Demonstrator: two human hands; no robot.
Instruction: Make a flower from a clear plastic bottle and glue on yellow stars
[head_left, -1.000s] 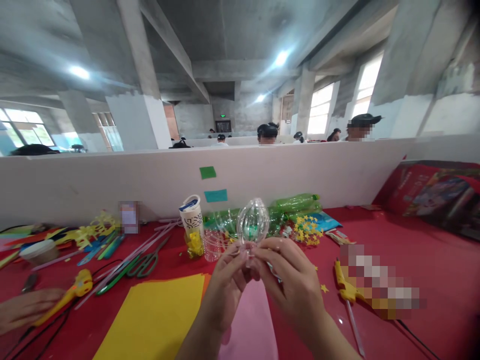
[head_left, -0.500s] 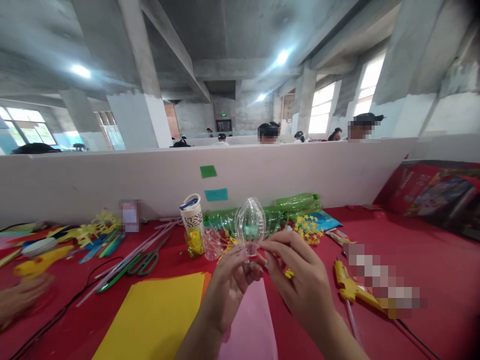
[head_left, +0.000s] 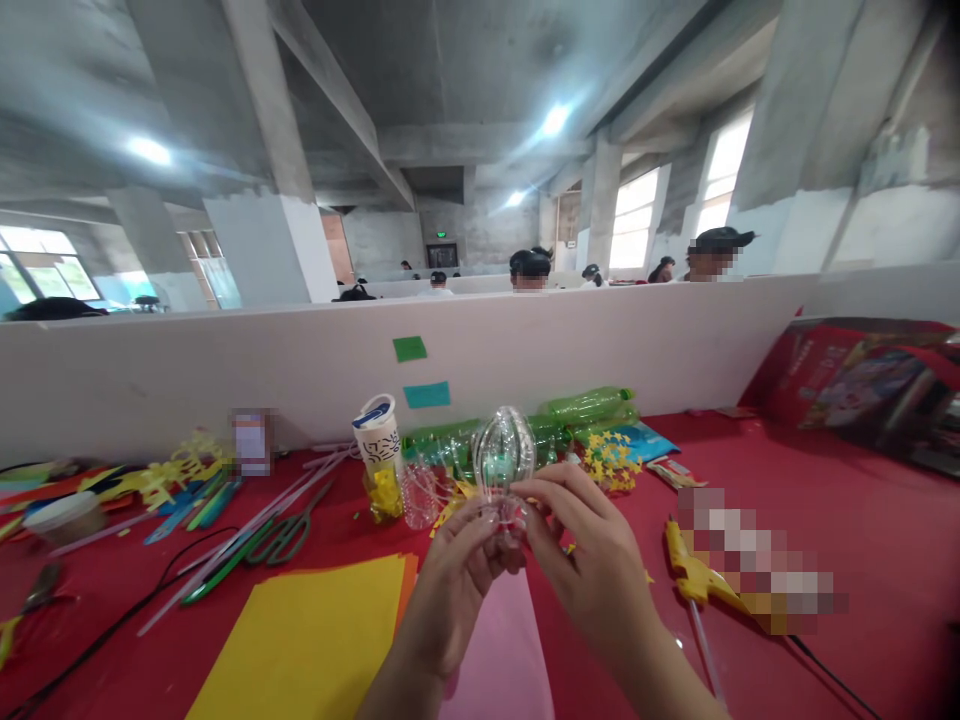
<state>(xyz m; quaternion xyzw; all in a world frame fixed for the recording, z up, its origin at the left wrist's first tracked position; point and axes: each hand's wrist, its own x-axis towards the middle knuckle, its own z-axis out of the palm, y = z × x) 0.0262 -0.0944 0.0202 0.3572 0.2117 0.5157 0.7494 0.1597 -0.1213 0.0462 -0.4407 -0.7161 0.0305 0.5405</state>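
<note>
the ribbed piece (head_left: 504, 445) is clear, glossy plastic; the green bottles (head_left: 589, 406) are shiny plastic, the yellow sheets (head_left: 300, 640) matt paper, the red tabletop (head_left: 731, 450) smooth with a slight sheen

Counted, near and far: one left hand (head_left: 463, 560), one right hand (head_left: 592, 545), one clear ribbed plastic cage (head_left: 504, 455), one yellow glue gun (head_left: 701, 578), one pair of green-handled scissors (head_left: 304, 520), one patterned cup (head_left: 379, 443), two small paper squares (head_left: 409, 348), at least two green bottles (head_left: 587, 405), three lit ceiling lights (head_left: 556, 120).
</note>
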